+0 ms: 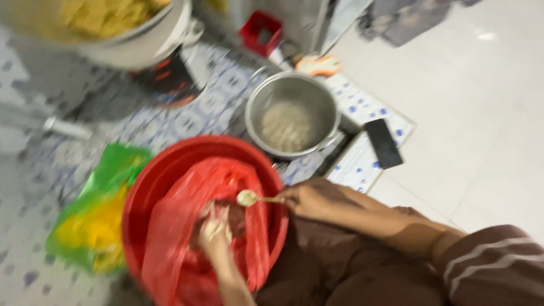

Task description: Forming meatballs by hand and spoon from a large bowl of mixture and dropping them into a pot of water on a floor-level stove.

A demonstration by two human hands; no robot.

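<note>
Two hands work over a red basin (148, 187) lined with a red plastic bag (175, 238). Right hand (309, 198) pinches a spoon (253, 198) above the bag; left hand (214, 232), blurred, lies inside it, grip unclear. Steel pot (292, 116) stands just behind; green-yellow bag (93, 218) lies beside.

basin (141, 187): red
bag in basin (170, 238): red, translucent
bag beside basin (90, 221): green and yellow
pot (326, 113): silver-grey; pale grains noted inside
mat (221, 102): white, blue flower pattern
flat slab (383, 143): black
small box (260, 31): red
sleeve (493, 266): brown, pale stripes
floor (481, 113): off-white tiles
</note>
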